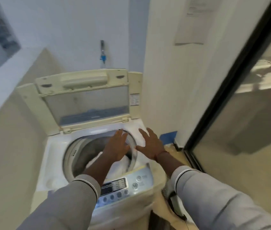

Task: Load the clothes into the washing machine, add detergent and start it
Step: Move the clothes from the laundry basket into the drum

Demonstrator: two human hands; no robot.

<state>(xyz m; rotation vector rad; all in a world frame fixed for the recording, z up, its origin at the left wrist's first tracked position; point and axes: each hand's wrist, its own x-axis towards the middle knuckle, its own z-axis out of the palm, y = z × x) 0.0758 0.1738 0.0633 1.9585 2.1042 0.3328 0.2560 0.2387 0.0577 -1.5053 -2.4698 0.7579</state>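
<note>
A white top-loading washing machine [55, 146] stands in front of me with its lid [88, 103] raised against the back wall. White cloth [119, 166] lies in the round drum at its right side. My left hand [116, 146] hovers flat over the drum opening, fingers spread, holding nothing. My right hand [151, 145] is stretched out over the machine's right top edge, also flat and empty. The control panel [121, 188] with several buttons and a dark display runs along the front edge, below my forearms. No detergent is in sight.
A tap with a blue fitting [103, 53] sits on the wall behind the lid. A white wall corner [172, 80] stands close on the right, then a dark-framed glass door [247, 113]. A laundry basket [172, 201] is on the floor to the machine's right.
</note>
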